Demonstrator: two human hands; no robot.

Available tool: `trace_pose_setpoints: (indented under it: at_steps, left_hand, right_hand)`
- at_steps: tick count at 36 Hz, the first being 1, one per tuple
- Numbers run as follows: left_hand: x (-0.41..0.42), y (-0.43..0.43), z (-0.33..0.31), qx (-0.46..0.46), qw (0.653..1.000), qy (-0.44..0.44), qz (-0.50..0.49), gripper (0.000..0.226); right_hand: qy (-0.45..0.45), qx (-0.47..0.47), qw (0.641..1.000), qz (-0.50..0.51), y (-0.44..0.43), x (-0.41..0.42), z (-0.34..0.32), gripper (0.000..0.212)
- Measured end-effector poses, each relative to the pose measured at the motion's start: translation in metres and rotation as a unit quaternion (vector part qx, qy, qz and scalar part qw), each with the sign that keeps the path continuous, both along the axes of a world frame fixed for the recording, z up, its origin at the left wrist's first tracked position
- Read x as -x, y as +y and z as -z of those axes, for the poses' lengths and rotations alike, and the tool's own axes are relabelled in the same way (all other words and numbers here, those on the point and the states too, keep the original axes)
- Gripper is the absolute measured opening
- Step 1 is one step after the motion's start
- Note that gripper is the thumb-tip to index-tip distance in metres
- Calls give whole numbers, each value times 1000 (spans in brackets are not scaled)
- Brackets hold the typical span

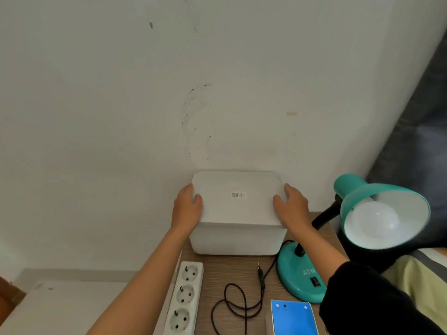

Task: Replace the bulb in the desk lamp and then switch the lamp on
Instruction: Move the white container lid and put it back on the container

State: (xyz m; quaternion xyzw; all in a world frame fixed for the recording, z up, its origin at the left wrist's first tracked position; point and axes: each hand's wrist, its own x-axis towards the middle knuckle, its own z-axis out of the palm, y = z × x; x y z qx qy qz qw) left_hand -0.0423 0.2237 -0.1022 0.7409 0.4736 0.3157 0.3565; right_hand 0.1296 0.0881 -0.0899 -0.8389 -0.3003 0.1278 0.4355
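A teal desk lamp [300, 274] stands at the right of the wooden table, its shade [355, 192] turned toward me with a white bulb [375, 221] screwed inside, unlit. Its black plug [260, 274] lies loose on the table, cord coiled beside it. A white lidded box [238, 213] stands against the wall. My left hand [187, 206] grips the lid's left edge and my right hand [291, 206] grips its right edge, thumbs on top. A blue and white carton [294, 317] lies at the front.
A white power strip [185, 296] with three empty sockets lies along the table's left edge [176, 267]. The lamp's black rocker switch [315, 281] sits on its base. A bed with a green and grey cover [420, 274] is at the right. The wall is close behind.
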Motion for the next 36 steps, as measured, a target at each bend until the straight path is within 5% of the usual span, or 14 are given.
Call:
trace_pose_setpoints:
  at_steps: [19, 36]
  left_hand:
    - [0, 11, -1, 37, 998, -40, -16, 48]
    - [1, 16, 9, 59, 998, 8, -3, 49]
  right_hand:
    - [0, -53, 998, 24, 7, 0, -11, 38]
    - [-31, 30, 999, -12, 16, -8, 14, 30]
